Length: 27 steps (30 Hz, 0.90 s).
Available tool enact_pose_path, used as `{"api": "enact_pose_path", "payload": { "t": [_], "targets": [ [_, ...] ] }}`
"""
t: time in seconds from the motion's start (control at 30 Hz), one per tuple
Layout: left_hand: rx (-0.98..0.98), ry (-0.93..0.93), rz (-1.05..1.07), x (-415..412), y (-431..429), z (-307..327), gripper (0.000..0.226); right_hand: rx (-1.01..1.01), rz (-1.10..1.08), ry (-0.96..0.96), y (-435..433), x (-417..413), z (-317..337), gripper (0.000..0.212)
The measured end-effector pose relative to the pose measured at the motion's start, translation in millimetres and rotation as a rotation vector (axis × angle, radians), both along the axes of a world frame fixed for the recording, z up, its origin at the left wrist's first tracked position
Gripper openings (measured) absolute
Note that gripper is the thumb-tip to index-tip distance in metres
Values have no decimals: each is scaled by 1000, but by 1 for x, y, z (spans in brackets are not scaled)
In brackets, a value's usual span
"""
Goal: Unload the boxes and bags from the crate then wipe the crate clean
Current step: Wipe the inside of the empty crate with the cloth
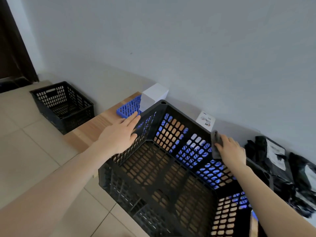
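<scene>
A large black perforated crate [171,175] stands on a wooden table, with nothing inside it. My left hand [119,134] lies flat with fingers apart against the crate's left wall near its far corner. My right hand [230,149] presses a dark grey cloth [215,144] against the crate's far rim. A white box [153,98] sits behind the crate's far corner. A smaller white printed box [206,120] stands by the wall. Black plastic bags [280,163] with white labels lie to the right of the crate.
A blue perforated tray [129,108] lies under and behind the crate on the wooden table [89,132]. A second, smaller black crate [63,105] stands on the tiled floor to the left. A grey wall runs close behind the table.
</scene>
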<state>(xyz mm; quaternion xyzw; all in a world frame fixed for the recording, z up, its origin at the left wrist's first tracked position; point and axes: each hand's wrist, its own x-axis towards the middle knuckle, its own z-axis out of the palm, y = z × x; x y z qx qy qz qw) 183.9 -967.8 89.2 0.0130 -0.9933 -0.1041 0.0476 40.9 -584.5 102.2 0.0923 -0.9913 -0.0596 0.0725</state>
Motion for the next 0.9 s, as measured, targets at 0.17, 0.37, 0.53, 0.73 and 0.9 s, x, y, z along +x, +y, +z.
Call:
{"api": "enact_pose_path", "payload": {
  "t": [0.17,0.37,0.53,0.73,0.9],
  "targets": [
    [-44,3,-9,-2,1,-3,66,-32,93,2,-61,-20,-1,27],
    [-75,42,-1,-4,0,-8,66,-91,224,-5,-161,-50,-3,29],
    [-81,47,-3,-3,2,-7,66,-92,282,34,-190,-60,-7,28],
    [-48,23,7,-4,1,-6,71,-80,288,22,-150,-50,-5,32],
    [-37,-7,14,-5,1,-6,73,-2,203,-5,-72,-26,-1,30]
  ]
}}
